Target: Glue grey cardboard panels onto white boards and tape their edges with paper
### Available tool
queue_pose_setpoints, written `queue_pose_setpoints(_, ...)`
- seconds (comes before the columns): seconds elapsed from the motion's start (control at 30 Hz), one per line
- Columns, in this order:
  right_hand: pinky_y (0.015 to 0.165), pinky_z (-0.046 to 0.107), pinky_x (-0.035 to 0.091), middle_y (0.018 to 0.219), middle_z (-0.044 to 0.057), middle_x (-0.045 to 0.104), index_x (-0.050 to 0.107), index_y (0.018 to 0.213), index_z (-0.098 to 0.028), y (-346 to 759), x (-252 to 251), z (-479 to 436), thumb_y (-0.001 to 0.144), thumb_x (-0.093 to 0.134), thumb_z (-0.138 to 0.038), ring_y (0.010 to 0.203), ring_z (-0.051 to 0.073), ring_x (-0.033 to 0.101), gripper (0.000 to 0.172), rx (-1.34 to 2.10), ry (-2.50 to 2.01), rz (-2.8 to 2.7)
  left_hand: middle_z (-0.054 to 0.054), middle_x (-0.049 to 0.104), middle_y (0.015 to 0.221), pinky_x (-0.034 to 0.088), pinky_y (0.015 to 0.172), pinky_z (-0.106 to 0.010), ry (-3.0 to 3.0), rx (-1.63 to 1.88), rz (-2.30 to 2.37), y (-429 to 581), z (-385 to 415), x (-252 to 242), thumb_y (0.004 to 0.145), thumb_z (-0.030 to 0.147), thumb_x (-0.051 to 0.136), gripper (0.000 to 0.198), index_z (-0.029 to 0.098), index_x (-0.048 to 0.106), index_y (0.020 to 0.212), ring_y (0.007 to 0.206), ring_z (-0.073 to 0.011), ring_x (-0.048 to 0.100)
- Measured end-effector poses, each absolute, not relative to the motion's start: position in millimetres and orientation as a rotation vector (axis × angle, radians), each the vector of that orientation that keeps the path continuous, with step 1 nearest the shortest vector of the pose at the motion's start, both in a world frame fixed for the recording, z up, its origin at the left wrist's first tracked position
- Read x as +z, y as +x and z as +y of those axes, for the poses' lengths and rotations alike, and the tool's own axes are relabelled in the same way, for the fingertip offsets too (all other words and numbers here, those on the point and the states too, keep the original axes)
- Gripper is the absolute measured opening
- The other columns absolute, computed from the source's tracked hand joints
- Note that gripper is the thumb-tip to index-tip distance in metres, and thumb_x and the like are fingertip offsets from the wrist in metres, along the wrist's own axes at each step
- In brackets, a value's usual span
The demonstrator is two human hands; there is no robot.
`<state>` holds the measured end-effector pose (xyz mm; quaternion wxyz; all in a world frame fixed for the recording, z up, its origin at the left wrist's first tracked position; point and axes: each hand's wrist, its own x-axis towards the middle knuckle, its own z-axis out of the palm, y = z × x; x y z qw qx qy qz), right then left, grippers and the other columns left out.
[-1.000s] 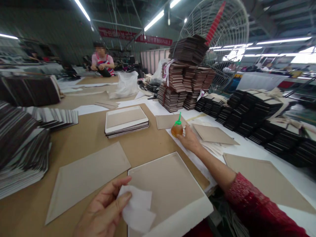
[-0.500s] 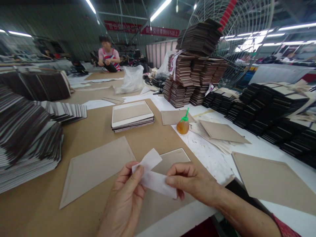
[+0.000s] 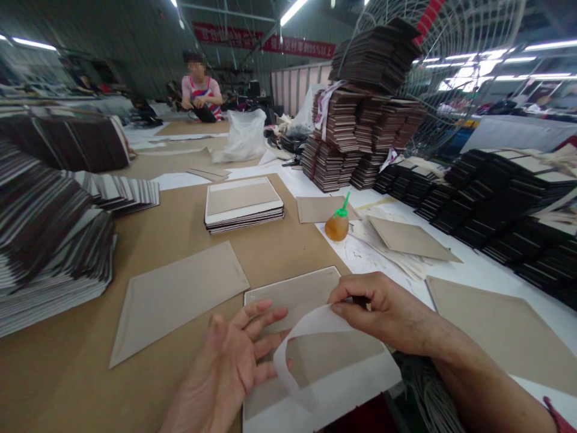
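Far left of the frame you've got a big leaning stack of dark and white pieces [image 3: 54, 240], with a flat beige panel [image 3: 180, 300] lying by itself between it and your hands. Upper left, a person in a striped apron [image 3: 202, 99] is at the far table with something black in their hands.

Your left hand [image 3: 234, 355], bottom centre, is palm up with the fingers spread, not gripping anything. Its fingertips are right at the curl of the white strip [image 3: 311, 325], can't tell if they're actually touching. Just above centre sits a neat pile of white-edged panels [image 3: 243, 204].

That strip is lower centre, looping down over the white-edged board [image 3: 333, 355] in front of you. Your right hand [image 3: 383, 313] has its upper end pinched between thumb and finger.

Near the middle, above your right hand, there's a squat amber bottle with a green spout [image 3: 336, 228]. Behind it to the right is a tall brown stack [image 3: 374, 60], then black bundles [image 3: 505, 204] along the right edge, with another beige panel [image 3: 500, 325] lying below them.
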<state>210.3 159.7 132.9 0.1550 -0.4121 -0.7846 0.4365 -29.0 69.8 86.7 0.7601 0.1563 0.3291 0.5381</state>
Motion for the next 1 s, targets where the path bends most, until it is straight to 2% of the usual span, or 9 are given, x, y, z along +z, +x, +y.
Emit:
queue_pose_setpoints(0.1,0.050,0.022,0.033,0.063,-0.004,0.053,0.067,0.079,-0.020,210,130,157,0.089,0.055,-0.032,0.056,0.009,0.043,0.020,1.306,-1.210,-2.190,-0.014,0.047,0.136,0.055,0.077,-0.043,0.534,1.154,0.902,-23,66,82,0.064,0.068,0.071,0.073,0.025,0.051,0.121,0.107,-0.0323,0.059)
queue_pose_setpoints(0.17,0.048,0.022,0.032,0.061,-0.004,0.052,0.066,0.077,-0.020,207,135,153,0.088,0.056,-0.031,0.054,0.009,0.042,0.018,1.340,-1.189,-2.168,-0.009,0.055,0.126,0.054,0.068,-0.034,0.623,1.113,0.976,-14,66,82,0.052,0.057,0.084,0.082,0.030,0.048,0.120,0.094,-0.0257,0.063)
queue_pose_setpoints(0.27,0.046,0.021,0.030,0.060,-0.004,0.051,0.065,0.076,-0.020,203,145,148,0.087,0.057,-0.028,0.053,0.009,0.040,0.016,1.384,-1.147,-2.158,0.000,0.066,0.095,0.044,0.056,-0.023,0.781,0.960,1.160,-2,68,86,0.064,0.047,0.078,0.063,0.031,0.046,0.116,0.069,-0.0150,0.061)
queue_pose_setpoints(0.33,0.045,0.021,0.030,0.060,-0.004,0.051,0.065,0.075,-0.020,205,149,148,0.087,0.057,-0.028,0.052,0.008,0.040,0.016,1.381,-1.138,-2.154,0.001,0.066,0.082,0.044,0.058,-0.023,0.906,0.900,1.316,0,69,88,0.079,0.043,0.064,0.034,0.027,0.051,0.106,0.069,-0.0146,0.061)
queue_pose_setpoints(0.4,0.046,0.021,0.030,0.061,-0.004,0.050,0.065,0.076,-0.019,212,147,152,0.088,0.057,-0.028,0.053,0.008,0.040,0.017,1.356,-1.145,-2.152,0.000,0.067,0.080,0.047,0.066,-0.025,0.957,0.899,1.338,-3,69,86,0.086,0.044,0.054,0.022,0.025,0.053,0.096,0.075,-0.0161,0.065)
queue_pose_setpoints(0.5,0.051,0.021,0.034,0.066,-0.004,0.051,0.066,0.081,-0.020,225,131,161,0.090,0.056,-0.033,0.058,0.009,0.043,0.018,1.403,-1.187,-2.124,-0.003,0.070,0.085,0.049,0.071,-0.029,0.954,0.844,1.275,-13,67,79,0.090,0.052,0.045,0.031,0.023,0.055,0.093,0.076,-0.0173,0.065)
queue_pose_setpoints(0.73,0.050,0.022,0.042,0.068,-0.003,0.053,0.065,0.086,-0.020,238,86,171,0.088,0.055,-0.038,0.056,0.010,0.050,0.021,1.737,-1.407,-1.848,-0.002,0.058,0.099,0.044,0.050,-0.023,1.171,0.687,1.366,-36,67,63,0.086,0.062,0.046,0.043,0.026,0.068,0.092,0.060,-0.0111,0.052)
queue_pose_setpoints(0.9,0.051,0.021,0.041,0.069,-0.005,0.054,0.061,0.086,-0.021,231,82,188,0.084,0.061,-0.032,0.056,0.009,0.050,0.011,1.620,-1.403,-1.740,0.003,0.054,0.061,0.038,0.047,-0.020,1.019,0.702,1.581,-50,77,58,0.075,0.063,0.063,0.041,0.023,0.069,0.081,0.052,-0.0105,0.046)
queue_pose_setpoints(1.0,0.048,0.020,0.036,0.062,-0.006,0.051,0.059,0.078,-0.020,227,81,200,0.081,0.065,-0.035,0.053,0.009,0.047,0.016,1.545,-1.461,-1.722,0.005,0.055,0.054,0.036,0.049,-0.020,0.825,0.795,1.660,-53,83,59,0.068,0.061,0.070,0.041,0.021,0.064,0.072,0.049,-0.0099,0.044)
